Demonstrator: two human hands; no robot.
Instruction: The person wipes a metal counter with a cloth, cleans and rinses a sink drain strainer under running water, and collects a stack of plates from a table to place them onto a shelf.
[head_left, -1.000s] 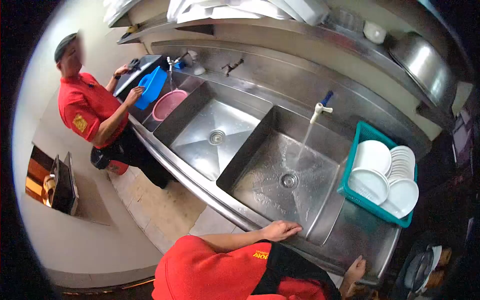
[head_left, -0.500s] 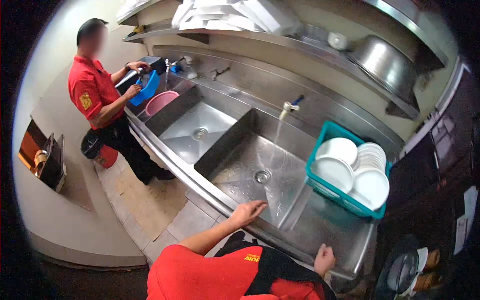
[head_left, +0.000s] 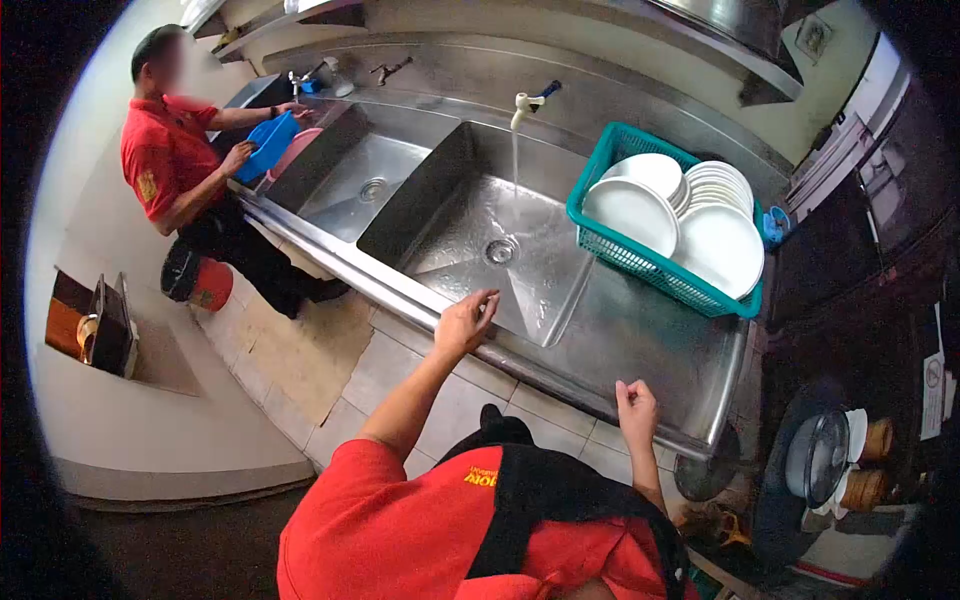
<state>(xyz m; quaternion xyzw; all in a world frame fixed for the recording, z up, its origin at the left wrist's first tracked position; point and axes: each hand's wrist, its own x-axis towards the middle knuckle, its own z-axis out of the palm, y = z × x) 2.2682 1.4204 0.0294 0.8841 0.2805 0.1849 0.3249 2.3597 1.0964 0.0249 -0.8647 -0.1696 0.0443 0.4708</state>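
My left hand (head_left: 466,322) is above the front rim of the large steel sink (head_left: 455,205), its fingers loosely bent and slightly apart, with nothing in it. Over the front edge of the steel drainboard (head_left: 655,345), my right hand (head_left: 637,405) has its fingers curled in and appears to hold nothing. Water runs from a pale tap (head_left: 527,102) with a blue handle into the large sink. A green plastic basket (head_left: 660,270) stands on the drainboard beyond my right hand. White plates (head_left: 720,250) are stacked inside it, tilted.
At the left, a co-worker (head_left: 165,160) in a red shirt holds a blue plastic container (head_left: 267,143) near a pink basin (head_left: 297,150). A second sink basin (head_left: 365,165) lies between us. A red bucket (head_left: 212,287) stands on the floor. Shelves (head_left: 740,55) hang above.
My view has tilted down and shifted, so the shelves show less. Both my hands are drawn up, with the left fingers more bent. The co-worker has lowered the blue container toward the pink basin.
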